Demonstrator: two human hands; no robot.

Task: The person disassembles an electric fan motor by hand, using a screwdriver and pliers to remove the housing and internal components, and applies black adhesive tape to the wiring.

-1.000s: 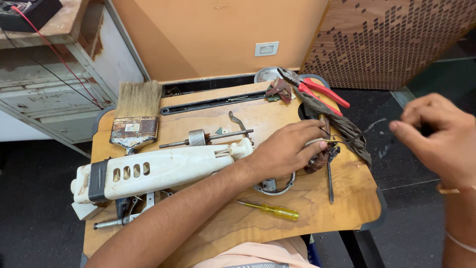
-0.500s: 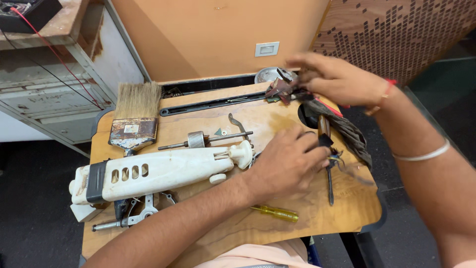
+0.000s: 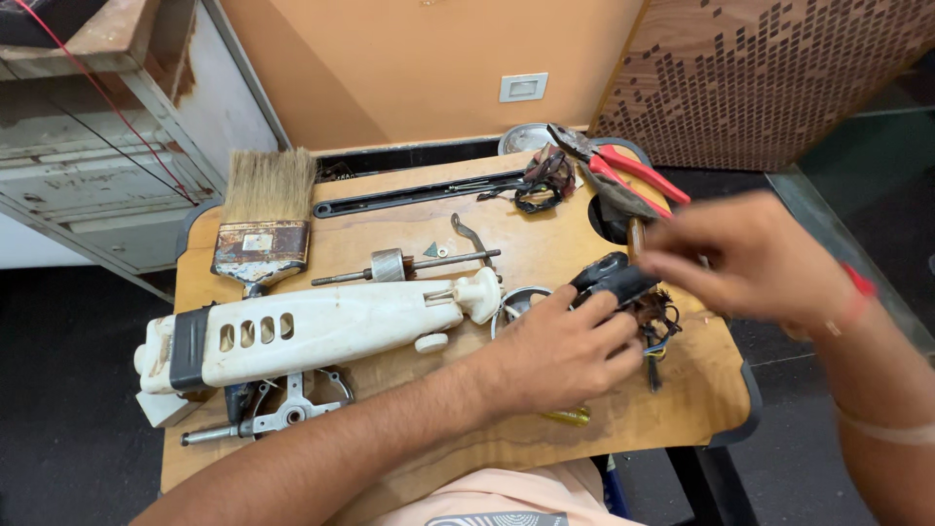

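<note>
My left hand (image 3: 560,349) lies on the wooden table (image 3: 545,244), its fingers closed around a black part with a tangle of wires (image 3: 616,280). My right hand (image 3: 755,258) is blurred just right of that part, fingertips pointing at it; I cannot see whether it holds anything. A metal ring (image 3: 513,300) sits by my left thumb. The tip of a yellow-handled screwdriver (image 3: 570,417) shows under my left wrist.
A long white plastic housing (image 3: 312,331) lies at the left over a metal bracket (image 3: 282,409). Behind it are a paintbrush (image 3: 263,214), a rotor shaft (image 3: 394,265) and a black bar (image 3: 419,195). Red-handled pliers (image 3: 628,170), a wire bundle (image 3: 545,180) and a metal dish (image 3: 524,138) lie at the back.
My right hand has come down from the pliers at the back to just beside the black part. My left hand has stayed on that part.
</note>
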